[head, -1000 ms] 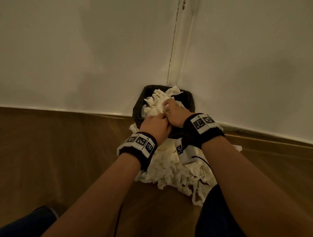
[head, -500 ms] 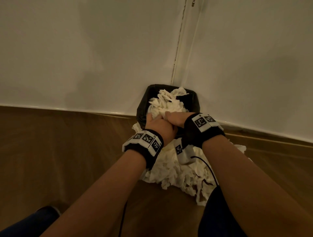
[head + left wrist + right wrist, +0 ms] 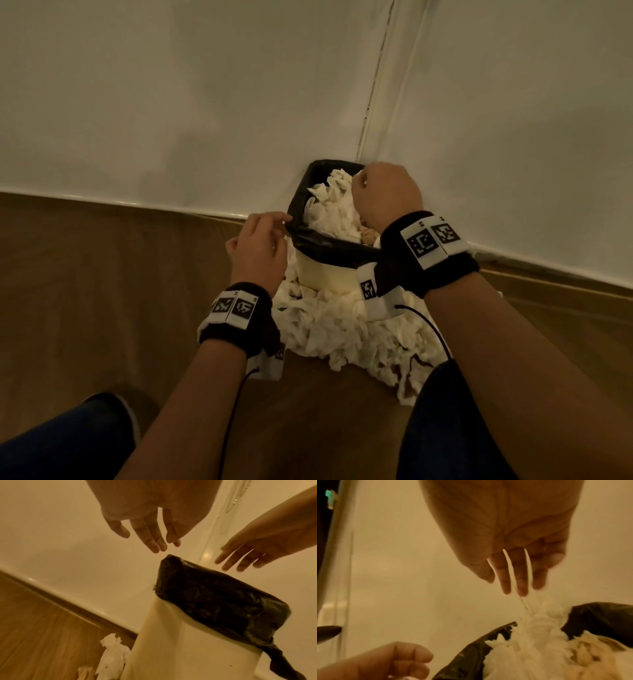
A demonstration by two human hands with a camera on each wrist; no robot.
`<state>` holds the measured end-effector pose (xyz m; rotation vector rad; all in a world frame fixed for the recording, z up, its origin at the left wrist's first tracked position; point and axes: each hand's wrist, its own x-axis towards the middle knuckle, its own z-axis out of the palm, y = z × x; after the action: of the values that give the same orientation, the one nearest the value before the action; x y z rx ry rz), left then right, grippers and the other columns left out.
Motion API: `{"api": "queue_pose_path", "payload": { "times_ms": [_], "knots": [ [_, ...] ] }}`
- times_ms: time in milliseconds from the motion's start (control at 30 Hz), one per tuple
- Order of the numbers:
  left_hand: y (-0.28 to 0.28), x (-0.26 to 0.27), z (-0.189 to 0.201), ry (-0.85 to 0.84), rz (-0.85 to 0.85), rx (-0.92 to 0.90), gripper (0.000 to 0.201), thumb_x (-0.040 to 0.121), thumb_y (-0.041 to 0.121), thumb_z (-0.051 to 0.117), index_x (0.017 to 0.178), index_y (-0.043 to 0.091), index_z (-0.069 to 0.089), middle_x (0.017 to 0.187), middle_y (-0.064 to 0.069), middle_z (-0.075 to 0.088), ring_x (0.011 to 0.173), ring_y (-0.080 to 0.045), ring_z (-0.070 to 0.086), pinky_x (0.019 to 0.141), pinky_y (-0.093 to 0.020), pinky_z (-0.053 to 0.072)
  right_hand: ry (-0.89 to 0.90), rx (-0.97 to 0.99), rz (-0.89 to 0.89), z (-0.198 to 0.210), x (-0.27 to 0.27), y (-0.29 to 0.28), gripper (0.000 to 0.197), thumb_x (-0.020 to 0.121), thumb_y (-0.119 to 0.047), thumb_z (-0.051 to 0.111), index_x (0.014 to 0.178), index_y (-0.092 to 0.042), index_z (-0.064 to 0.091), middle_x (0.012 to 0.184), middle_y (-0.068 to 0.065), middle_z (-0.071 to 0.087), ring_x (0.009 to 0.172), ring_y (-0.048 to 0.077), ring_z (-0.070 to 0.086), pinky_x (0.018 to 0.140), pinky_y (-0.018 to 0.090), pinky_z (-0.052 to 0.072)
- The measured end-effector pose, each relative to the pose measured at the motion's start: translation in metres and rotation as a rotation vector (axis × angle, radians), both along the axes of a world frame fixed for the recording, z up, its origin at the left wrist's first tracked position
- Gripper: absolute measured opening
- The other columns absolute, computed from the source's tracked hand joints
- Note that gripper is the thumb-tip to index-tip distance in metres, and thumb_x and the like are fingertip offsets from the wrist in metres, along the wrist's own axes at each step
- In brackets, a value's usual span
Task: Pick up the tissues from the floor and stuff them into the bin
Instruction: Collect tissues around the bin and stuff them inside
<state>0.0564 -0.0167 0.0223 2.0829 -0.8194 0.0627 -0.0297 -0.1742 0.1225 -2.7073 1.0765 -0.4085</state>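
A white bin (image 3: 325,277) with a black liner (image 3: 329,245) stands in the wall corner, heaped with crumpled white tissues (image 3: 334,209). More tissues (image 3: 349,337) lie in a pile on the floor around its base. My left hand (image 3: 270,226) hovers at the liner's left corner, fingers relaxed and holding nothing; the left wrist view shows the left hand (image 3: 154,543) just above the liner (image 3: 223,599). My right hand (image 3: 385,192) hangs over the bin's far right side. In the right wrist view, the right hand (image 3: 517,585) has straight fingers above the binned tissues (image 3: 530,642).
White walls (image 3: 171,102) meet behind the bin, with a skirting strip along the wooden floor (image 3: 102,291). My dark trouser legs (image 3: 445,428) sit at the bottom edge, close to the pile. A stray tissue (image 3: 111,655) lies left of the bin.
Both hands were pressed together on the tissues in the bin. They have lifted and parted: the left to the liner's left corner, the right to the far right.
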Motion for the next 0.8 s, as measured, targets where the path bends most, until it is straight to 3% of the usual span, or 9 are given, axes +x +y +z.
{"api": "queue_pose_path", "payload": {
  "times_ms": [100,200,267,400,500,600,700,800],
  "knots": [
    [0.012,-0.003,-0.012,0.111,0.049,0.03,0.026,0.089,0.014,0.047,0.1,0.036,0.055,0.097,0.019,0.047,0.086,-0.002,0.049,0.098,-0.041,0.036,-0.194,-0.051,0.118,0.008,0.007,0.023,0.028,0.095,-0.028,0.041,0.095,-0.012,0.065,0.085,0.002,0.062,0.076,0.017,0.056,0.067,0.028,0.043],
    [0.019,-0.01,-0.031,0.178,-0.009,0.194,0.021,0.089,0.016,0.048,0.101,0.031,0.057,0.094,0.016,0.048,0.092,-0.011,0.054,0.096,-0.047,0.042,-0.202,0.037,0.261,0.005,0.014,0.047,0.024,0.094,-0.029,0.047,0.092,-0.013,0.066,0.076,-0.002,0.061,0.069,0.012,0.054,0.067,0.026,0.045],
    [0.022,-0.015,-0.048,0.18,-0.053,0.338,0.019,0.089,0.019,0.048,0.102,0.03,0.056,0.095,0.012,0.049,0.098,-0.016,0.055,0.093,-0.044,0.041,-0.109,0.079,0.347,-0.003,0.015,0.059,0.023,0.094,-0.029,0.049,0.091,-0.013,0.066,0.077,-0.002,0.059,0.071,0.011,0.053,0.068,0.025,0.044],
    [0.027,-0.03,-0.08,0.218,-0.123,0.52,0.021,0.089,0.027,0.05,0.108,0.032,0.058,0.115,0.006,0.052,0.111,-0.019,0.047,0.093,-0.04,0.034,0.158,0.197,0.472,-0.022,0.008,0.069,0.024,0.095,-0.022,0.049,0.096,-0.006,0.067,0.091,0.007,0.066,0.083,0.019,0.062,0.069,0.025,0.043],
    [0.023,-0.05,-0.095,0.085,-0.23,0.629,0.03,0.088,0.035,0.05,0.117,0.031,0.054,0.127,0.003,0.047,0.118,-0.021,0.041,0.093,-0.039,0.036,0.527,0.368,0.469,-0.039,-0.002,0.064,0.027,0.097,-0.02,0.046,0.106,-0.002,0.064,0.103,0.013,0.067,0.092,0.025,0.065,0.076,0.029,0.049],
    [0.013,-0.072,-0.104,0.012,-0.347,0.659,0.047,0.084,0.045,0.053,0.129,0.035,0.041,0.137,0.001,0.035,0.127,-0.024,0.033,0.099,-0.042,0.036,0.835,0.41,0.419,-0.055,-0.013,0.051,0.031,0.097,-0.023,0.048,0.117,-0.003,0.061,0.115,0.013,0.064,0.101,0.025,0.064,0.082,0.03,0.05],
    [0.003,-0.083,-0.113,0.003,-0.413,0.752,0.063,0.081,0.051,0.057,0.136,0.045,0.027,0.148,-0.001,0.019,0.134,-0.029,0.022,0.107,-0.048,0.028,0.923,0.327,0.398,-0.068,-0.021,0.035,0.037,0.096,-0.027,0.05,0.124,-0.005,0.057,0.125,0.011,0.058,0.111,0.025,0.056,0.091,0.03,0.045],
    [-0.002,-0.077,-0.117,0.023,-0.452,0.889,0.049,0.089,0.035,0.054,0.135,0.034,0.036,0.141,-0.005,0.029,0.123,-0.031,0.038,0.1,-0.043,0.039,0.967,0.302,0.398,-0.077,-0.023,0.028,0.039,0.096,-0.031,0.048,0.127,-0.007,0.056,0.129,0.01,0.055,0.117,0.025,0.052,0.099,0.033,0.042]
  ]
}}
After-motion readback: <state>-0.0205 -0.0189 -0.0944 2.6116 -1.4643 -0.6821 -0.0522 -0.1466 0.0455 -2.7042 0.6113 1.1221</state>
